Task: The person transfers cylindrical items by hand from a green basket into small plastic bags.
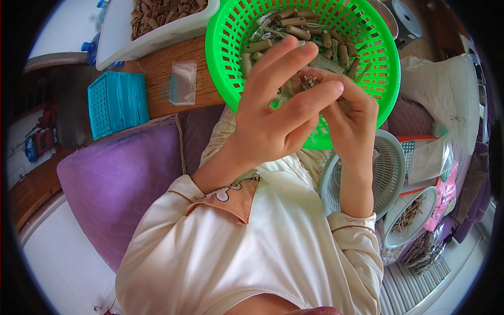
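Over a cream shirt (283,220), a pair of bare hands meets above a green basket (389,100), and we look straight down on them. The left hand (274,118) has its fingers spread, two raised and one digit stretched to the right fingertips; the right hand (353,115) is curled, thumb and forefinger close together. Between them shows a small glinting piece (311,81), though with the fingers overlapping we cannot tell which hand has hold of it, or exactly what it is.

We judge the work to be midway: brown rolls (298,32) lie heaped in the green basket among clear strands, the piece between the fingers is not yet put down, and many brown pieces (165,13) lie loose, apparently unhandled, in a white tray (131,52).

To the right, near the right forearm, we find a grey basket (400,163) and a small pale basket (433,210) of thin brown bits. On the left stand a purple quilted seat (126,173) and a teal basket (118,102) beside a wooden table (203,60), where clear packets (182,84) lie. Farther off, we note a white sack (446,89) at right and pale floor (58,241) at left.
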A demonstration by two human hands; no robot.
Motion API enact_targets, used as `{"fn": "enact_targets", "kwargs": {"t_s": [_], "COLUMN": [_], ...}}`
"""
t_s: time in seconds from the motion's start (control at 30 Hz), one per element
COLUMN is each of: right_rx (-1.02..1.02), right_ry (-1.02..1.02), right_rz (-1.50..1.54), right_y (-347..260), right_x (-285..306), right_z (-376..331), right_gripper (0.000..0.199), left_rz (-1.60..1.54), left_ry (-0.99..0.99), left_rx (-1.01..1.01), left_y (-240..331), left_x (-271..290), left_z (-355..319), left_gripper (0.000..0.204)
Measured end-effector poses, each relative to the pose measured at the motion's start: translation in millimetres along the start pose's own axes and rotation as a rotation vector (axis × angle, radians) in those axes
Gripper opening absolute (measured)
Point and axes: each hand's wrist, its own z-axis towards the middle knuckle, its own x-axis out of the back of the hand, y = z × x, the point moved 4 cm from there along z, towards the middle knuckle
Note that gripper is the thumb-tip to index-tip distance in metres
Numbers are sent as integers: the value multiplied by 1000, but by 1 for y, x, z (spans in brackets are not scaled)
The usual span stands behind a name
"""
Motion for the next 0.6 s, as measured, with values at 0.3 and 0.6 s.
{"fn": "enact_targets", "kwargs": {"t_s": [0.3, 0.6], "right_rx": [9, 380], "right_ry": [-40, -72], "right_rz": [-314, -730], "right_y": [-2, -9], "right_x": [-6, -10], "right_z": [-3, -6], "right_gripper": [23, 19], "left_rz": [270, -16], "left_ry": [-76, -151], "left_rx": [86, 352], "left_y": [-7, -23], "left_x": [8, 2], "left_z": [4, -2], "left_gripper": [18, 8]}}
